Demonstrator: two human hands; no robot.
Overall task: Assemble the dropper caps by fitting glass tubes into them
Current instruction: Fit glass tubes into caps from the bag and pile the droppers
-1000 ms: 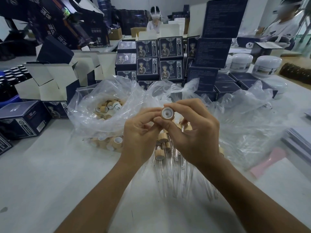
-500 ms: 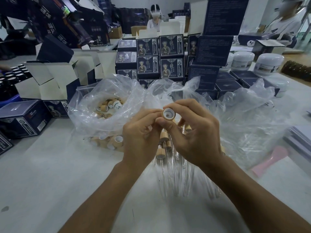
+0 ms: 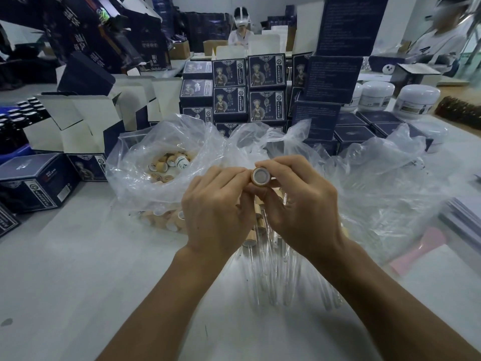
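Both hands meet above the table centre around one wooden dropper cap (image 3: 260, 175), its open round end facing me. My right hand (image 3: 299, 201) grips the cap between thumb and fingers. My left hand (image 3: 218, 207) has its curled fingertips pinched against the cap's left side. No glass tube is visible at the cap; my fingers hide whatever lies behind it. Below the hands lie several assembled droppers with glass tubes (image 3: 270, 267) on the table. An open clear plastic bag (image 3: 135, 178) at the left holds several loose wooden caps (image 3: 166, 162).
More crumpled clear plastic (image 3: 385, 183) spreads to the right, with a pink tool (image 3: 419, 251) beside it. Dark blue boxes (image 3: 265, 87) are stacked behind, white jars (image 3: 416, 97) at the back right, open cartons (image 3: 75, 121) at the left. Two people work at the far side.
The cap has turned slightly in my fingers and both hands have shifted a little upward together. Nothing was let go or picked up.
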